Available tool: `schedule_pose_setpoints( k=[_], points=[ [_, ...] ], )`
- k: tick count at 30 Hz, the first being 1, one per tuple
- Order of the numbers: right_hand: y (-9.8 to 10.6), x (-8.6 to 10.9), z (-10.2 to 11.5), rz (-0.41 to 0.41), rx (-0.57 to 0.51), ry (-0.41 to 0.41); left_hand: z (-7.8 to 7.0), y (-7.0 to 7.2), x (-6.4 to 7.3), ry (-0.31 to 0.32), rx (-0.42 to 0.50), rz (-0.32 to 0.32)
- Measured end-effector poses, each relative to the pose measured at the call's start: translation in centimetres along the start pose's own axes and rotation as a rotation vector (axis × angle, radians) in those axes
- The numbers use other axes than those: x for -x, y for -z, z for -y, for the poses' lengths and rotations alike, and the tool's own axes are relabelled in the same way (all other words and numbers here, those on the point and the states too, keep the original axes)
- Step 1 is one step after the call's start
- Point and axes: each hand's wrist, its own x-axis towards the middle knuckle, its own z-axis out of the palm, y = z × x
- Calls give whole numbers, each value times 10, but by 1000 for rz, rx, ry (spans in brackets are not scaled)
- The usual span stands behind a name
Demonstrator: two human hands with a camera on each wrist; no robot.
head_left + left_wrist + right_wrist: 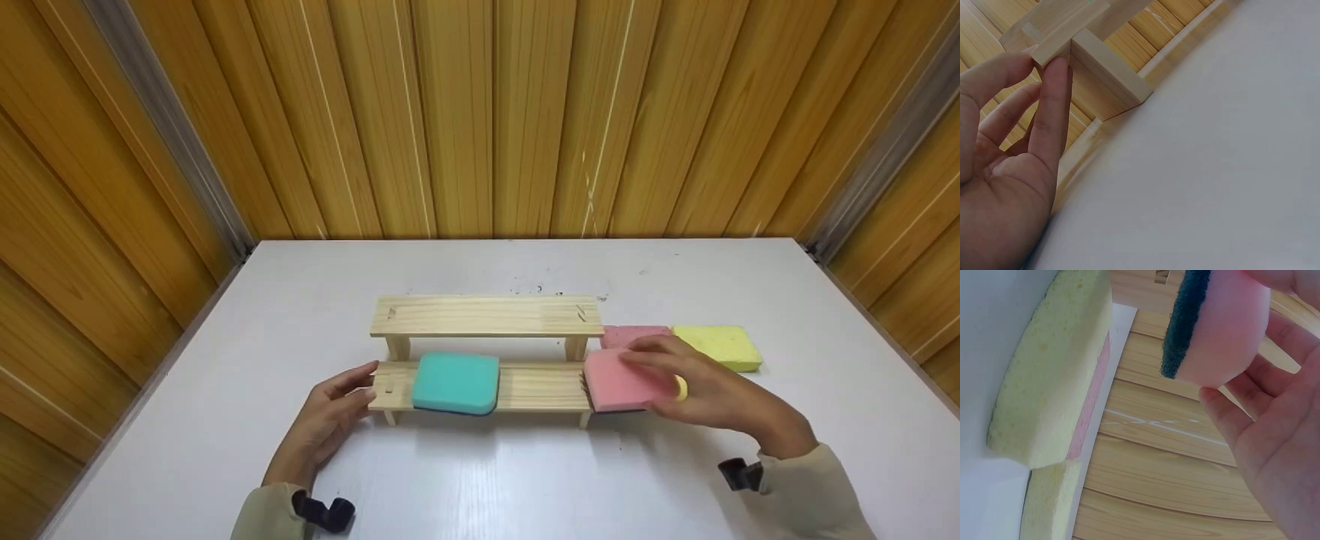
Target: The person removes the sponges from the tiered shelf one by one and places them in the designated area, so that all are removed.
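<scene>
A two-step wooden rack [540, 386] stands on the table. My left hand [337, 409] pinches the left end of its lower step; in the left wrist view the fingers [1050, 107] sit at the board's end, above and below it. On that step lies a turquoise sponge [455, 382], left of the middle. With my right hand [709, 386] I grip a pink sponge [626, 382] at the step's right end, overlapping it in the head view. The right wrist view shows the pink sponge's dark green scouring side [1185, 323] facing away from the palm.
Right of the rack lie a darker pink sponge [636, 335] and a yellow sponge [718, 346]. Another yellow sponge [1053, 371] is close in the right wrist view, mostly hidden behind my right hand in the head view. The rack's upper step [487, 315] is at the back, before wood-patterned walls [517, 120].
</scene>
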Motion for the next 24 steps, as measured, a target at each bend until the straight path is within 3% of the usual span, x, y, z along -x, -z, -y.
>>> schedule_pose_setpoints(
  k=[8, 17, 24],
  points=[
    [5, 7, -3, 6, 38, -50, 0, -1, 0, 4, -5, -18],
    [8, 14, -13, 3, -3, -37, 0, -2, 1, 6, -18, -27],
    [10, 19, -18, 26, 38, -89, 0, -1, 1, 5, 0, -26]
  ],
)
